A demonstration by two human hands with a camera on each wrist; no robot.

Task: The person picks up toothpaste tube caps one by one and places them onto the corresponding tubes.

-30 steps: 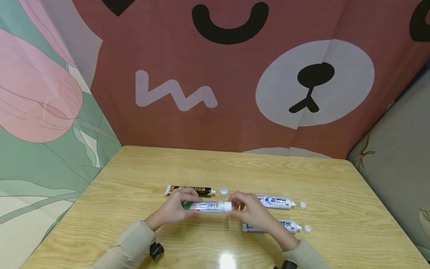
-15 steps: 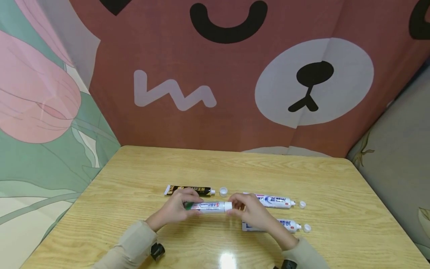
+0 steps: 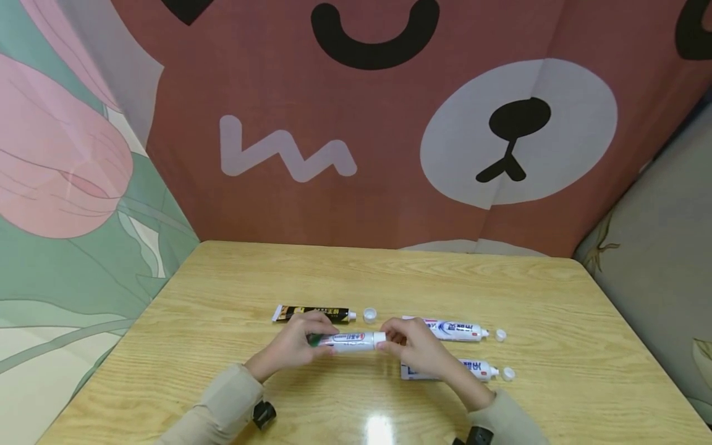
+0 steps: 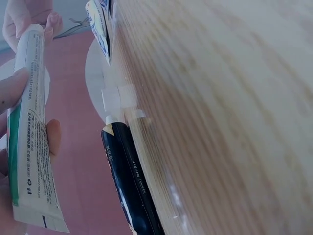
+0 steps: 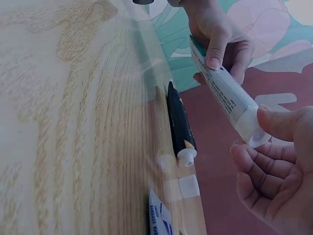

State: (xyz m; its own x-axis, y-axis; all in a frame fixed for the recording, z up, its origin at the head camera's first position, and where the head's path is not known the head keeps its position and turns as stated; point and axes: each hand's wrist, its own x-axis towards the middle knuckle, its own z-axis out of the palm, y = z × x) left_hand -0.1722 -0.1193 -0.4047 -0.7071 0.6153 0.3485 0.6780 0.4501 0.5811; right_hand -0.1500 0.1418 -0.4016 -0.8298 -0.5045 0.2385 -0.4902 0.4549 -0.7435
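Note:
A white and green toothpaste tube is held level above the table, its white cap fitted on the right end. My left hand grips the tube's green tail end, thumb on one side and fingers on the other. At the other end my right hand pinches the cap between thumb and fingertips. Just behind the left hand lies a black toothpaste tube with its nozzle bare, and a loose white cap beside that nozzle.
On the right of the wooden table, two white and blue toothpaste tubes lie uncapped, a rear tube and a front tube partly behind the right hand. A small cap and another cap sit by their nozzles. A printed curtain hangs behind.
Both hands stay on the tube and its cap, with only a slight shift to the right. The tubes and caps on the table keep their places.

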